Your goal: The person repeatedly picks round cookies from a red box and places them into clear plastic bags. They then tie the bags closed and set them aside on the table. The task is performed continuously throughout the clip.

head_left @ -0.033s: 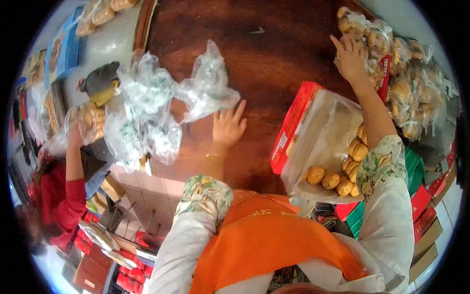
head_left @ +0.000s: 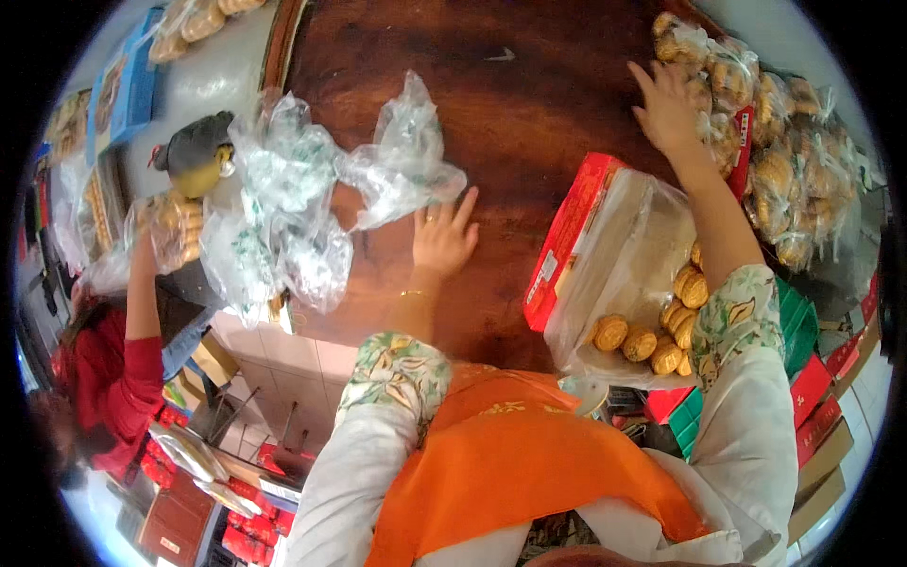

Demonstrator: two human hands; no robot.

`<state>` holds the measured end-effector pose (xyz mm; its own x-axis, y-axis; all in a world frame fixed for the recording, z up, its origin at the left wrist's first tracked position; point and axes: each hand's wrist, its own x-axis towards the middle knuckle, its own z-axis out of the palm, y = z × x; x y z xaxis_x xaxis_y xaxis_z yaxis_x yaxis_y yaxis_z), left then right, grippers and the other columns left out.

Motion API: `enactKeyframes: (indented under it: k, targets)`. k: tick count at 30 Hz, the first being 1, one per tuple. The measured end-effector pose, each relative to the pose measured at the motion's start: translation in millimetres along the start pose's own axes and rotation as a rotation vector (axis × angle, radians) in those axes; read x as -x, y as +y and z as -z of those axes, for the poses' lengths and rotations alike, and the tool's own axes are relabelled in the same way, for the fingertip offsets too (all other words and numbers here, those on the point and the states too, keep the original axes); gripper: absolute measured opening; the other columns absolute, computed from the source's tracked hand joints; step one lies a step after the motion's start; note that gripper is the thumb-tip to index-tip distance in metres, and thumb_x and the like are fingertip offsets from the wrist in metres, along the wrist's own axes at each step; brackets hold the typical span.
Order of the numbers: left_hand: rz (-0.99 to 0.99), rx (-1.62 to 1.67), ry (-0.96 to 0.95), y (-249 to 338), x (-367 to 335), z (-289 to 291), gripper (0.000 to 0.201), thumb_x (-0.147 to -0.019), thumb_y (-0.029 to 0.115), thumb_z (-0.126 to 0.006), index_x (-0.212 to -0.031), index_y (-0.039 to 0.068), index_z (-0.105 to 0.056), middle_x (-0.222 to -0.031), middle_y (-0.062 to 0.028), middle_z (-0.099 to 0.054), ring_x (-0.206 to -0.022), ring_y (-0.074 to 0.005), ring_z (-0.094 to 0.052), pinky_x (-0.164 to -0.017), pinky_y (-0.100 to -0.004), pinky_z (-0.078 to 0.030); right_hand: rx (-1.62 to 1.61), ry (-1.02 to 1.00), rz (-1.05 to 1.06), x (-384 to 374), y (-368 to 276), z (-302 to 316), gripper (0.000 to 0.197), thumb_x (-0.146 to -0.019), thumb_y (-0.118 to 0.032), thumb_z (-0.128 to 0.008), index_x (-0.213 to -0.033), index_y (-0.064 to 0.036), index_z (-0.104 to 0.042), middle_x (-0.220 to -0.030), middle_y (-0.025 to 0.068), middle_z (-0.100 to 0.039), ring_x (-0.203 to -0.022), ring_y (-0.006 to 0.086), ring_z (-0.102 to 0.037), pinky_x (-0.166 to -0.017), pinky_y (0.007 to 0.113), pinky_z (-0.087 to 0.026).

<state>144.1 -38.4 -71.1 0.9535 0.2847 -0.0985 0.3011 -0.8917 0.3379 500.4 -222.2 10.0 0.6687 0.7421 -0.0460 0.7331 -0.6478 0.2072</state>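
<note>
My left hand [head_left: 442, 244] lies on the dark wooden table [head_left: 472, 123], fingers stretched and apart. Its fingertips reach the edge of a crumpled clear plastic bag [head_left: 402, 175]. More thin bags with green print [head_left: 283, 175] are heaped to its left. At the far right, my right hand [head_left: 669, 111] is open, beside clear bags of round baked pastries [head_left: 732, 80]; its outer side partly hides one bag, and contact is unclear. Between my arms a red box [head_left: 572, 241], lined with a clear plastic bag, holds several loose golden pastries [head_left: 641, 342] at its near end.
On the left, a person in a red sleeve [head_left: 144, 369] reaches toward bagged pastries [head_left: 178, 231]; another person's dark-haired head [head_left: 196, 142] is beyond. More bagged pastries [head_left: 803, 180] pile up at the right edge. Green crates [head_left: 798, 326] and red boxes [head_left: 817, 425] stand below right.
My right hand has shifted slightly left, beside the bagged pastries. My left hand stays at the plastic bag, its fingers still spread. The whole view has moved a little.
</note>
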Motion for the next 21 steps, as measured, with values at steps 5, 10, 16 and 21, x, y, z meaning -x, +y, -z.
enactKeyframes:
  k: [5,10,16,21]
  targets:
    - [-0.036,-0.018,0.128,-9.2,5.2,-1.9,0.059,-0.082,0.032,-0.058,-0.138,0.019,-0.041,-0.120,-0.0120,-0.053,-0.111,-0.0296,-0.049,-0.100,-0.0487,-0.032,-0.781,-0.350,0.068,-15.4,-170.3,44.3,0.038,-0.083,-0.034,-0.063,-0.109,-0.0061,-0.061,-0.101,0.0147,-0.066,-0.093,0.0349,-0.062,-0.079,0.043,-0.050]
    - [-0.091,0.203,0.249,-16.5,9.2,15.2,0.044,-0.081,0.024,-0.062,-0.121,0.008,-0.051,-0.112,-0.0132,-0.054,-0.104,-0.0312,-0.050,-0.093,-0.0459,-0.036,-0.527,-0.324,0.027,14.3,-279.1,19.2,0.020,-0.083,-0.023,-0.059,-0.091,-0.0045,-0.060,-0.090,0.0162,-0.063,-0.089,0.0360,-0.060,-0.076,0.045,-0.048]
    - [0.812,0.951,0.624,-37.4,44.8,72.7,0.036,-0.080,0.019,-0.070,-0.103,0.002,-0.048,-0.100,-0.0068,-0.052,-0.086,-0.0201,-0.052,-0.071,-0.0375,-0.046,-0.977,0.131,0.027,66.9,-310.3,82.8,0.011,-0.085,-0.012,-0.057,-0.089,-0.0018,-0.056,-0.083,0.0185,-0.060,-0.078,0.0352,-0.059,-0.067,0.041,-0.047]
    - [0.749,1.814,0.310,-80.8,36.0,97.4,0.054,-0.078,0.010,-0.068,-0.121,-0.003,-0.040,-0.111,-0.0127,-0.053,-0.090,-0.0228,-0.057,-0.063,-0.0361,-0.052,-1.155,0.098,0.016,117.6,-352.8,136.7,0.012,-0.088,-0.012,-0.058,-0.088,-0.0009,-0.052,-0.085,0.0126,-0.062,-0.078,0.0199,-0.062,-0.069,0.032,-0.048]
